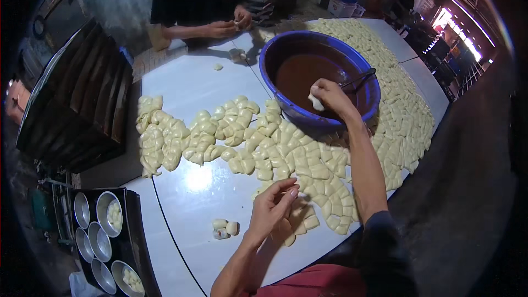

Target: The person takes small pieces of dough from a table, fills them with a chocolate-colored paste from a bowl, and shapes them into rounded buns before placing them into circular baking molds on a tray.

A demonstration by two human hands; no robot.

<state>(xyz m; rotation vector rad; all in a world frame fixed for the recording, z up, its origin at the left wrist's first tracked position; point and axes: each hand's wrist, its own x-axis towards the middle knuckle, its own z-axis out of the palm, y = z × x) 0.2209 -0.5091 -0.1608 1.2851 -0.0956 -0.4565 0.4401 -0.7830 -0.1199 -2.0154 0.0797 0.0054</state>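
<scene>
My right hand (333, 98) is closed on a small pale piece of dough (316, 102), held over a large blue basin (286, 102) of smooth brown filling (300, 74). A dark-handled utensil (360, 77) leans in the basin against its right rim. My left hand (272, 209) is above the near part of the table, thumb and fingers curled together; whatever may be between them is hidden. Under and around it lie many flattened pale dough pieces (324, 192), packed edge to edge. Three small lumps (224, 228) sit apart on the white tabletop, left of that hand.
Round metal tins (100, 242) stand on a dark tray at the lower left, two holding pale dough balls. Dark trays (82, 88) are stacked at the left. Across the white table (187, 203), another person's hands (234, 25) work a small piece near a little cup (237, 55).
</scene>
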